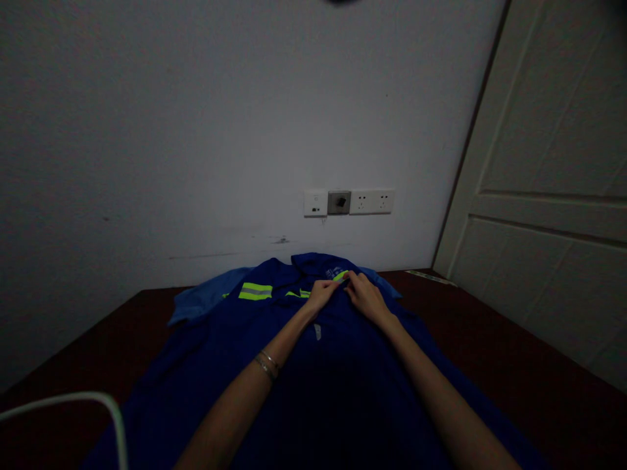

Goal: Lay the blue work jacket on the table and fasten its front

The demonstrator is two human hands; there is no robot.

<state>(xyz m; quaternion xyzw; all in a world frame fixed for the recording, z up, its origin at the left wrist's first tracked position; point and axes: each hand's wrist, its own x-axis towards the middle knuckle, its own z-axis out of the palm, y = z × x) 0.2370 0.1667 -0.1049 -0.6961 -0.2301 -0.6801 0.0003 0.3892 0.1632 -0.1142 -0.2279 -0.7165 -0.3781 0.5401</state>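
Pinching the blue garment (279,339) — left hand (321,294) and right hand (366,298), fingers (354,280) closed at its neon strip (340,276).

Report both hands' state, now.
Left hand: closed, pinching the blue shirt.
Right hand: closed, fingertips on the shirt by a yellow stripe.

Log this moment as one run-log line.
Left hand: at yellow-green strip | Right hand: at same strip | Blue garment: spread on dark red surface | Wall sockets: beyond garment
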